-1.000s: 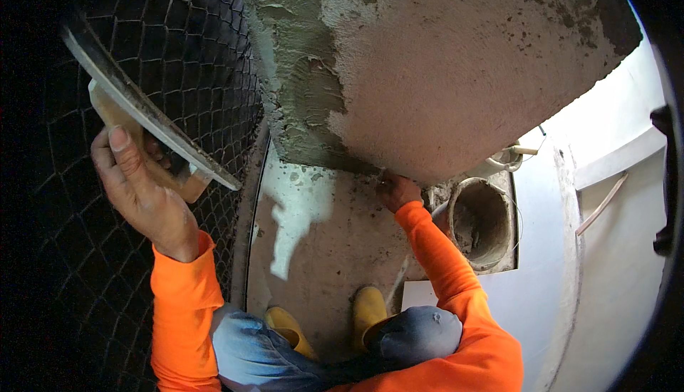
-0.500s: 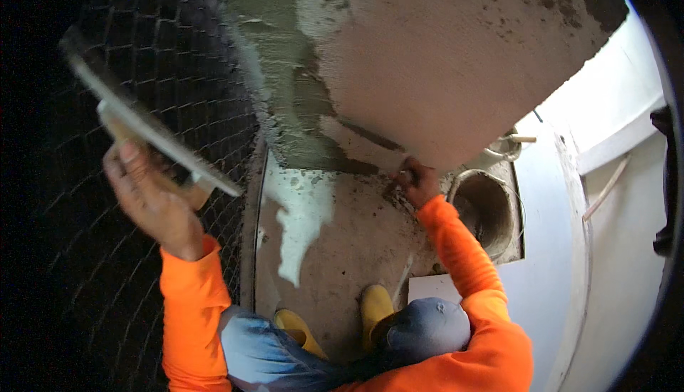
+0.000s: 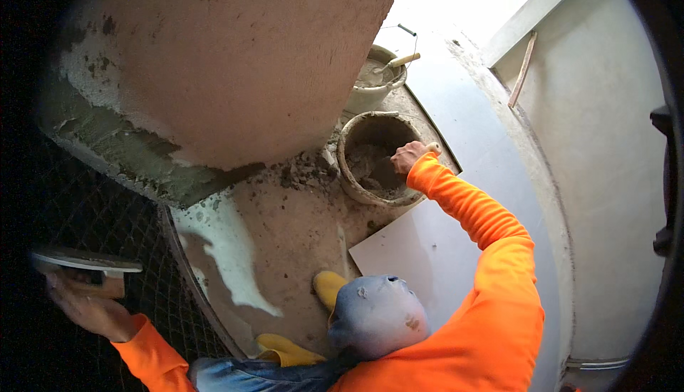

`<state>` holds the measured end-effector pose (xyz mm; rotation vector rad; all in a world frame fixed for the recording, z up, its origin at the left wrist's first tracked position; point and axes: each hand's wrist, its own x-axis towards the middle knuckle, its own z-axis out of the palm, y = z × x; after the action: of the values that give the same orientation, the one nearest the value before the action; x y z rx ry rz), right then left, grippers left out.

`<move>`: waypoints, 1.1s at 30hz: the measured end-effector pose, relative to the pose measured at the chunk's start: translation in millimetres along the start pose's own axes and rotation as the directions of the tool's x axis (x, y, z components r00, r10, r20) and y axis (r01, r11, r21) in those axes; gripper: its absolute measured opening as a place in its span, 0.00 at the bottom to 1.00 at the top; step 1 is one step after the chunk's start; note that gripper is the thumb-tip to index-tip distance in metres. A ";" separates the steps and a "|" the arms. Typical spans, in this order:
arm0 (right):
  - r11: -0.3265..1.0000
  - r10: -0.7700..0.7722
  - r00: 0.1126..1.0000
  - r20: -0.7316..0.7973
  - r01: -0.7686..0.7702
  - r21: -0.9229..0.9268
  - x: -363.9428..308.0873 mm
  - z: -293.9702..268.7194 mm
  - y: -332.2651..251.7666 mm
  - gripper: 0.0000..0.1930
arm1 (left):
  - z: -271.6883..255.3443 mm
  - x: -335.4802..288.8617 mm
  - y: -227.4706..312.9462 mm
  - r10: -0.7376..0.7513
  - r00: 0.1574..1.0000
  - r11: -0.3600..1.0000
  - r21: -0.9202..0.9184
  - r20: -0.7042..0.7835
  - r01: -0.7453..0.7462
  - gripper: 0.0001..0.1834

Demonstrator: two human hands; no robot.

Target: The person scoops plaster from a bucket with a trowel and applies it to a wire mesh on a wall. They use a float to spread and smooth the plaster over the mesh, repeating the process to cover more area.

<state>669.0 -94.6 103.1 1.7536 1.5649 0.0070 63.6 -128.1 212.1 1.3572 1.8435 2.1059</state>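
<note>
My left hand (image 3: 89, 311) is closed round the handle of a plastering float (image 3: 107, 260), held low at the far left with its flat plate on top. At the mouth of a mortar-crusted bucket (image 3: 354, 187), my right hand (image 3: 408, 157) grips a trowel whose pale handle end (image 3: 433, 148) sticks out beside the wrist. The trowel's blade is hidden below the hand. Wet grey mortar (image 3: 370, 164) lies inside the bucket. To the left stands a plastered wall (image 3: 249, 64) with a darker, fresh mortar strip (image 3: 121, 150) along its edge.
Behind the first bucket stands a second bucket (image 3: 370, 96) with a wooden-handled tool (image 3: 406, 59) in it. Dark wire mesh (image 3: 142, 221) fills the left. A pale board (image 3: 413, 242) lies near my knee and yellow boots (image 3: 329, 286). Mortar crumbs (image 3: 310, 172) litter the floor.
My view has turned to the right. My right hand has gone from the wall's lower edge to the bucket. The float in my left hand has dropped lower and tipped nearly level.
</note>
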 end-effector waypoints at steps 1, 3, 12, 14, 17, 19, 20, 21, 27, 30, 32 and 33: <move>0.992 -0.122 0.993 -0.001 0.122 -0.013 2.9 2.1 0.9 0.11 | 5.5 -6.1 11.5 -0.048 0.998 0.997 -0.057 -0.031 0.047 0.35; 0.979 -0.184 0.982 -0.040 0.187 0.081 -6.1 7.7 16.3 0.15 | 11.9 -13.9 32.0 -0.114 0.991 0.993 -0.044 -0.070 0.111 0.33; 0.693 0.122 0.973 -0.195 0.057 0.719 -70.0 70.6 46.8 0.27 | 12.1 -9.5 9.4 0.003 0.999 0.998 0.055 -0.034 -0.001 0.33; 0.695 0.225 0.881 -0.417 0.156 0.702 -74.6 60.5 27.0 0.23 | 9.9 -3.0 -5.1 -0.052 0.989 0.998 -0.026 -0.140 0.049 0.29; 0.691 0.200 0.811 -0.549 0.281 0.666 -68.1 13.8 -11.1 0.18 | 5.7 4.6 -19.2 -0.067 0.991 0.998 -0.007 -0.120 0.067 0.21; 0.522 0.022 0.812 -0.584 0.489 0.699 -61.1 -25.7 -41.5 0.19 | 0.9 6.7 -24.2 -0.091 0.989 0.994 -0.075 -0.117 0.082 0.21; 0.501 0.014 0.877 -0.480 0.410 0.762 -60.5 -39.6 -60.3 0.21 | -0.4 7.4 -25.6 -0.035 0.988 0.998 -0.062 -0.153 0.026 0.21; 0.518 -0.123 0.843 -0.524 0.504 0.691 -58.7 -56.2 -73.9 0.20 | -5.0 7.5 -26.2 0.000 0.987 0.999 0.034 -0.159 0.006 0.21; 0.147 -0.756 0.627 -0.188 0.442 0.885 -32.9 -138.4 -157.5 0.11 | -23.1 16.3 -13.1 0.090 0.980 0.992 0.108 -0.180 -0.071 0.18; 0.310 -0.745 0.654 -0.131 0.514 0.800 3.9 -179.2 -219.1 0.16 | -19.0 19.0 -5.0 0.046 0.979 0.998 0.044 -0.198 -0.038 0.18; 0.284 -0.717 0.648 -0.256 0.608 0.741 26.4 -198.4 -245.3 0.18 | -17.4 17.8 -1.0 0.061 0.977 0.998 0.011 -0.206 -0.060 0.18; 0.264 -0.702 0.636 -0.322 0.651 0.712 33.6 -201.5 -255.6 0.19 | -18.8 17.8 -0.1 0.046 0.981 0.999 -0.004 -0.190 -0.047 0.18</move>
<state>365.3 26.8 92.5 1.3957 2.3807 -1.3816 41.0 -133.2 223.7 1.2490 1.8832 2.3385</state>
